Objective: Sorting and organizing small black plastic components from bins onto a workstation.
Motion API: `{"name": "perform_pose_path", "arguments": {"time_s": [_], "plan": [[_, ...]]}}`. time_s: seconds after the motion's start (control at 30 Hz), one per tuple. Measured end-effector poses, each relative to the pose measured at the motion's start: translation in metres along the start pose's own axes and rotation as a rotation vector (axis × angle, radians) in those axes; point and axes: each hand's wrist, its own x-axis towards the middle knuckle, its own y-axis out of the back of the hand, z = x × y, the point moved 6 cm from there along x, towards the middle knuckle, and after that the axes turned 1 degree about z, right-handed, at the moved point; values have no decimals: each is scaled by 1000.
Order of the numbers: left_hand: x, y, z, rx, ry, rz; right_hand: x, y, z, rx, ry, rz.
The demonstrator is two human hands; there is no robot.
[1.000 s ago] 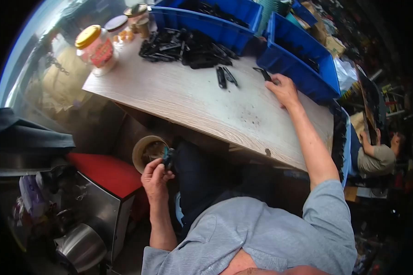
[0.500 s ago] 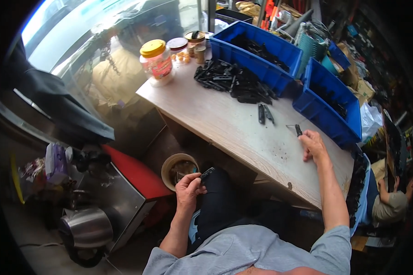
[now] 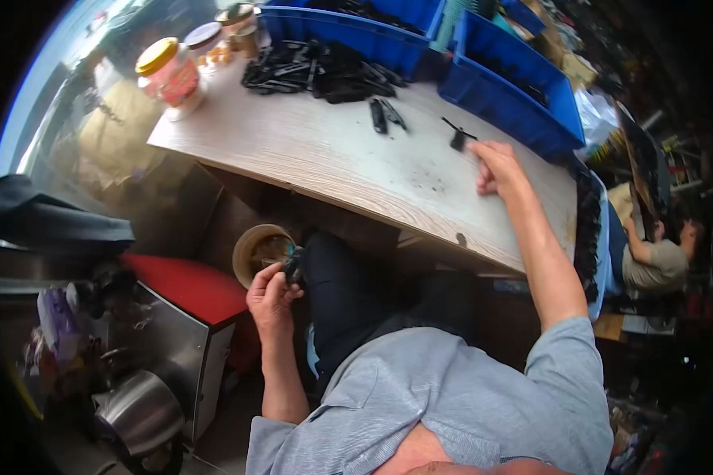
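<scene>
My left hand (image 3: 269, 299) is closed, its thumb and fingers pinching a small dark piece (image 3: 292, 269) beside my knee, next to a round bucket (image 3: 247, 241). Reaching over the table, my right hand (image 3: 497, 168) has its fingertips at the end of a small black-handled tool (image 3: 458, 142) with a thin crosswise bar, and appears to grip it. Two slim black pieces, like knife handles (image 3: 379, 117), lie to the left of that hand. Behind them is a heap of similar black pieces (image 3: 325, 71).
Two blue bins (image 3: 523, 99) holding black parts stand along the table's far side. Lidded jars (image 3: 170, 77) are at its far left corner. A red-topped metal cabinet (image 3: 184, 285) and a steel kettle (image 3: 142, 412) sit left. Another person (image 3: 656, 261) is at far right.
The view has shifted, so the table appears higher and farther left. The black-handled tool at my right fingertips has turned, its thin bar now slanting. My left hand still pinches the dark piece.
</scene>
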Motion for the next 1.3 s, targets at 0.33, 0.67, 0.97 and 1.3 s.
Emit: {"name": "perform_pose_path", "arguments": {"time_s": [0.33,0.67,0.97,1.3], "plan": [[-6,-12,1,2,-7,-20,-11,-20,-14,-225,22,178],[-4,-73,9,-7,-33,-152,-19,-10,-19,-360,196,345],[6,-148,24,226,35,-404,-72,-56,-23,155,340,-269],[30,-232,26,646,-116,-563,-89,-60,-22,138,343,-401]]}}
